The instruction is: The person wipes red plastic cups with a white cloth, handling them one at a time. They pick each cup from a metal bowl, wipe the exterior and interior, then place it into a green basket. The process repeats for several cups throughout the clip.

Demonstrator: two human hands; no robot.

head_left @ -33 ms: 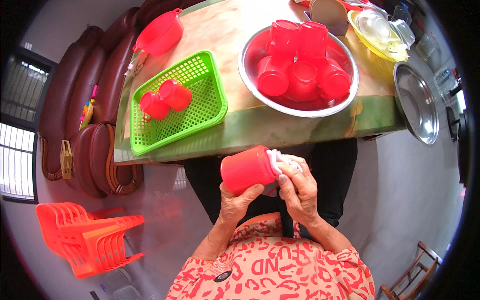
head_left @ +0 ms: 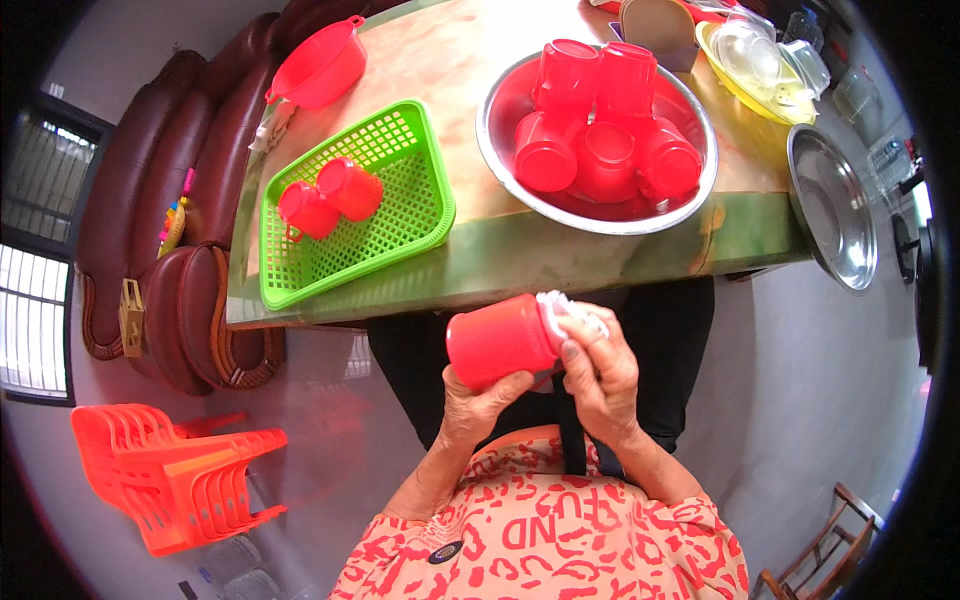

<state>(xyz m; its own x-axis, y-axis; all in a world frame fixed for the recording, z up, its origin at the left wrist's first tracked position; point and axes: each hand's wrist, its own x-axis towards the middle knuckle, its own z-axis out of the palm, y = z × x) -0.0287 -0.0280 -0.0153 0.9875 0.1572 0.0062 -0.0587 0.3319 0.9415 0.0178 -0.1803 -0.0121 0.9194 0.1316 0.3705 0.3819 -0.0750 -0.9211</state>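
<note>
Over my lap, just off the table's near edge, my left hand [head_left: 474, 408] is wrapped around a red plastic mug [head_left: 500, 342] that lies tilted on its side. A white cloth [head_left: 553, 305] bunches at the mug's rim, pinched there by the fingers of my right hand [head_left: 608, 388]. What part of the cloth reaches inside the mug is hidden. Two more red mugs [head_left: 348, 190] sit in a green plastic basket [head_left: 440, 222] on the table at the left. Several red mugs [head_left: 606, 158] are piled bottoms up in a round metal basin [head_left: 600, 226] on the right.
Behind the basket stands a red plastic colander-like bowl [head_left: 322, 70]. A yellow basin [head_left: 745, 95] with clear containers is at the far right, and a metal tray [head_left: 835, 205] leans by the table's right edge. Stacked orange chairs [head_left: 180, 475] stand on the floor at left, below a brown sofa [head_left: 150, 180].
The mug has shifted slightly to the right and turned a little in my left hand. My right hand has moved slightly with the cloth at the rim.
</note>
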